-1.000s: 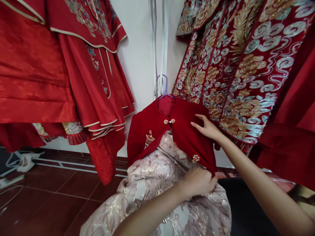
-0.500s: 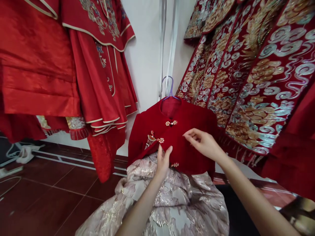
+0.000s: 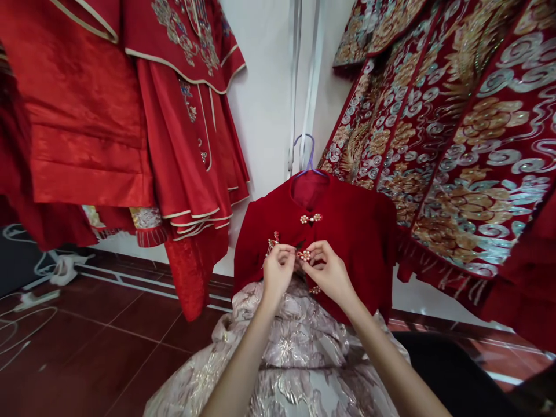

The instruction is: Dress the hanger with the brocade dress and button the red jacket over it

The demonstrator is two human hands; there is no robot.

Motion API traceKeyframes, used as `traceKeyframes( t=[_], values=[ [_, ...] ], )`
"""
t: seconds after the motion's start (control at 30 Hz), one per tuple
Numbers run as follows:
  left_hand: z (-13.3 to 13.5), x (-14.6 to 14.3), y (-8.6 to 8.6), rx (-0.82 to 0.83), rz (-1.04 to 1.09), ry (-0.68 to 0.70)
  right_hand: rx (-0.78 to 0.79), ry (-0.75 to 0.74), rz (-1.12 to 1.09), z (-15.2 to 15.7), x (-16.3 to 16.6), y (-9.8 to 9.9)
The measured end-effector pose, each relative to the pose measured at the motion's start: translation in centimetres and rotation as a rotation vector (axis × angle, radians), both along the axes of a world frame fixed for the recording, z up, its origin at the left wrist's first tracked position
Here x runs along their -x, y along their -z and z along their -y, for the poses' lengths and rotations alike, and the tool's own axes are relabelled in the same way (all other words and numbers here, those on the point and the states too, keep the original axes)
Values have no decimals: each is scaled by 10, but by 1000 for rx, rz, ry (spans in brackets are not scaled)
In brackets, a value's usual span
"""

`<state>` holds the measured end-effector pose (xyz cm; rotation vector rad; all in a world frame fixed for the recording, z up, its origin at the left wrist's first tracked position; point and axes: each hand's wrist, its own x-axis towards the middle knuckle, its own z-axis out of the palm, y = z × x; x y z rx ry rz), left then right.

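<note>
A dark red velvet jacket (image 3: 365,231) hangs on a purple hanger (image 3: 311,152) over a pale, shiny brocade skirt (image 3: 291,341). At the middle of its front, my right hand (image 3: 330,272) pinches a flower-shaped, beaded frog button (image 3: 306,255). From the other side, my left hand (image 3: 278,272) is closed on the jacket's front edge beside that button, its fingertips partly hiding what they hold. The upper flower clasp (image 3: 311,218) is fastened across the neck opening. A lower clasp (image 3: 315,289) shows below my right hand. Next to my left fingers is a tasselled brooch (image 3: 273,240).
Red garments (image 3: 91,127) hang at the left, and a heavily embroidered red robe (image 3: 469,150) hangs at the right. A white metal stand (image 3: 313,75) rises behind the jacket. Cables and a power strip (image 3: 37,299) lie on the tiled floor. Something black (image 3: 452,370) stands at lower right.
My right hand has come left and down to the middle frog button and pinches it. My left hand has moved up slightly and closed beside it. The view has shifted a little.
</note>
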<state>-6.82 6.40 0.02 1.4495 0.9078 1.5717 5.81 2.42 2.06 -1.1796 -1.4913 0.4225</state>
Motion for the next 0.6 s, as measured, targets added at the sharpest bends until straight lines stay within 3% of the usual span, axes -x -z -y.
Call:
traceKeyframes(
  t=[0.1,0.17,0.3,0.47,0.6],
  values=[
    [-34,13,5,-119,-126,-339,-37,10,-38,4,-2,-2],
    [-53,17,11,-89,-182,-367,-68,5,-35,9,-4,-8],
    [-60,8,19,-74,-226,-243,-104,-46,-15,18,-11,-21],
    [-25,-7,15,-273,-356,107,-97,2,25,26,-31,-34],
    [-14,-15,8,-393,-471,231,-117,16,-52,34,-44,-47]
  ],
)
